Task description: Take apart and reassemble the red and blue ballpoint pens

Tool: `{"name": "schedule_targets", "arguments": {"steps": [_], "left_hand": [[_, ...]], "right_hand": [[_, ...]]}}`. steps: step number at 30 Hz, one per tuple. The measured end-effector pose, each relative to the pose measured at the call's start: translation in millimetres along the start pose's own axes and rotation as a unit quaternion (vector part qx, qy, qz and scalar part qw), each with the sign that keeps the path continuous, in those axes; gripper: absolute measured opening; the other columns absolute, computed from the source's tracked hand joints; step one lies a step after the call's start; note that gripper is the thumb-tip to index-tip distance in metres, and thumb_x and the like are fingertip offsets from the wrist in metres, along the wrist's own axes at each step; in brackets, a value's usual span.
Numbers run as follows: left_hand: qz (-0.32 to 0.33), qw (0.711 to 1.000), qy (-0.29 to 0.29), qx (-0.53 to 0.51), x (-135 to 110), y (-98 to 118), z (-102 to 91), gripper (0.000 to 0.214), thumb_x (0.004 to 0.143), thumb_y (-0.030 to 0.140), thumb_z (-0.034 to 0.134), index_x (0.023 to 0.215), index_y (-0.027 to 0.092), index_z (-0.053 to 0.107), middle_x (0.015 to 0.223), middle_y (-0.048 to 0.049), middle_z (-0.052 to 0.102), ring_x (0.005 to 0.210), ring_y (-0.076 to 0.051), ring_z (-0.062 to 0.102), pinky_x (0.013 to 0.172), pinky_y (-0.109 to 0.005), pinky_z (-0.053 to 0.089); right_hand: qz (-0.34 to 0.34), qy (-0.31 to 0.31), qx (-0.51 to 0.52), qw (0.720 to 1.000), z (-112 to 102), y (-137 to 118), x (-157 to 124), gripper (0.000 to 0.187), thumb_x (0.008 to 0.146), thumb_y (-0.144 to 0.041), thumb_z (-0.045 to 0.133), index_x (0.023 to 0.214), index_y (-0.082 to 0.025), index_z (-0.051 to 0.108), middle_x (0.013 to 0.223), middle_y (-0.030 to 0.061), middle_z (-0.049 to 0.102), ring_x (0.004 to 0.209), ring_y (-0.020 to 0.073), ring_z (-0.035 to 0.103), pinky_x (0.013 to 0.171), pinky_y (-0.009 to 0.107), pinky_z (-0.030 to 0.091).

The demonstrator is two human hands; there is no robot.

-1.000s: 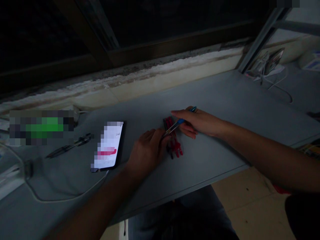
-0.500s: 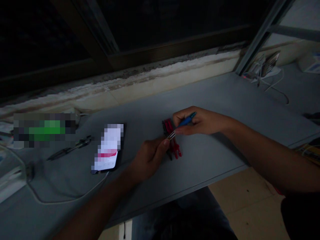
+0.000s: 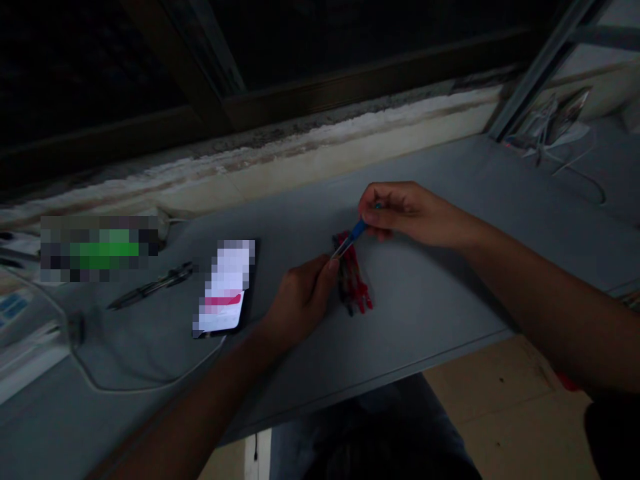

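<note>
In the head view, my left hand point(image 3: 310, 287) is closed, pinching the lower end of a slim pen point(image 3: 358, 230) between thumb and fingers. The pen has a blue upper part and a clear or silvery lower part, and slants up to the right. My right hand point(image 3: 400, 212) is closed at the pen's upper blue end, with the thumb and index finger on it. Beneath the pen, several red and dark pens or pen parts point(image 3: 364, 293) lie side by side on the grey desk point(image 3: 425, 300); my left hand partly covers them.
Left of my hands lies a lit phone point(image 3: 225, 293) with a white cable point(image 3: 150, 389). A black pen point(image 3: 150, 287) rests farther left, near a blurred-out green item point(image 3: 105, 247). Cables and a packet point(image 3: 560, 127) sit at the back right by a metal post point(image 3: 540, 73).
My right hand has risen away from my left hand and now grips the pen nearer its upper end, so more of the blue part shows. The view has shifted slightly.
</note>
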State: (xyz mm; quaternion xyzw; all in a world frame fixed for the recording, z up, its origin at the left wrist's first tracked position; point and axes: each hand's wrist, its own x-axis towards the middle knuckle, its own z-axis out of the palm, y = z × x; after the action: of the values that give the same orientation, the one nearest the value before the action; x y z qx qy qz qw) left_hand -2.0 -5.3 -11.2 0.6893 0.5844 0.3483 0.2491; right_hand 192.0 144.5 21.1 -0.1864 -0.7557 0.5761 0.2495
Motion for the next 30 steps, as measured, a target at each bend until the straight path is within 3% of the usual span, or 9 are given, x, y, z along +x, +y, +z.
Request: {"name": "schedule_targets", "arguments": {"steps": [3, 6, 11, 17, 22, 30], "left_hand": [[0.007, 1.0, 0.0, 0.015, 0.4, -0.2, 0.1, 0.038, 0.107, 0.034, 0.039, 0.073, 0.019, 0.049, 0.06, 0.0049, 0.045, 0.052, -0.011, 0.041, 0.052, -0.026, 0.033], [0.007, 1.0, 0.007, 0.025, 0.6, -0.5, -0.1, 0.039, 0.107, 0.034, 0.038, 0.073, 0.02, 0.049, 0.06, 0.005, 0.045, 0.051, -0.01, 0.042, 0.052, -0.025, 0.033], [0.002, 0.999, 0.013, 0.037, 0.5, -1.2, -0.7, 0.039, 0.107, 0.035, 0.039, 0.074, 0.019, 0.052, 0.059, 0.0046, 0.047, 0.05, -0.011, 0.042, 0.051, -0.026, 0.034], [0.012, 0.998, 0.036, 0.059, 0.6, -3.3, -1.9, 0.035, 0.106, 0.033, 0.042, 0.091, 0.016, 0.069, 0.071, -0.0012, 0.064, 0.059, -0.014, 0.057, 0.058, -0.027, 0.042], [0.021, 0.997, 0.034, 0.062, 1.7, -3.6, -2.0, 0.036, 0.107, 0.036, 0.042, 0.099, 0.015, 0.071, 0.083, -0.0053, 0.071, 0.071, -0.017, 0.065, 0.066, -0.029, 0.048], [0.014, 0.998, 0.023, 0.048, 3.5, -5.7, 0.0, 0.034, 0.105, 0.038, 0.048, 0.099, 0.015, 0.072, 0.076, -0.0033, 0.07, 0.066, -0.016, 0.063, 0.061, -0.026, 0.048]], "right_hand": [[-0.003, 0.0, 0.01, 1.0, 0.6, 1.7, 0.9, 0.028, 0.081, -0.032, 0.082, 0.084, -0.016, 0.06, 0.076, -0.0014, 0.062, 0.063, 0.0091, 0.055, 0.058, 0.022, 0.044], [-0.024, 0.0, 0.034, 0.999, 0.2, 2.9, 2.4, 0.032, 0.077, -0.025, 0.085, 0.098, -0.016, 0.062, 0.094, 0.0019, 0.068, 0.074, 0.0105, 0.06, 0.064, 0.023, 0.047], [0.016, 0.004, 0.031, 0.999, -1.1, 4.4, 4.4, 0.023, 0.083, -0.03, 0.08, 0.086, -0.016, 0.062, 0.073, -0.002, 0.064, 0.063, 0.009, 0.055, 0.057, 0.021, 0.044], [0.006, -0.006, 0.137, 0.991, -3.2, 0.7, 2.0, 0.019, 0.071, -0.015, 0.082, 0.079, -0.015, 0.066, 0.088, 0.0022, 0.072, 0.074, 0.0106, 0.062, 0.067, 0.023, 0.049], [-0.021, 0.017, 0.185, 0.982, -4.3, -2.1, 1.7, 0.018, 0.067, -0.005, 0.074, 0.062, -0.014, 0.06, 0.078, 0.0011, 0.069, 0.074, 0.0111, 0.062, 0.072, 0.023, 0.051], [-0.02, 0.047, 0.168, 0.984, -3.8, -0.3, 4.7, 0.019, 0.074, -0.012, 0.077, 0.09, -0.015, 0.067, 0.091, 0.0021, 0.071, 0.076, 0.0105, 0.061, 0.069, 0.022, 0.051]]}}
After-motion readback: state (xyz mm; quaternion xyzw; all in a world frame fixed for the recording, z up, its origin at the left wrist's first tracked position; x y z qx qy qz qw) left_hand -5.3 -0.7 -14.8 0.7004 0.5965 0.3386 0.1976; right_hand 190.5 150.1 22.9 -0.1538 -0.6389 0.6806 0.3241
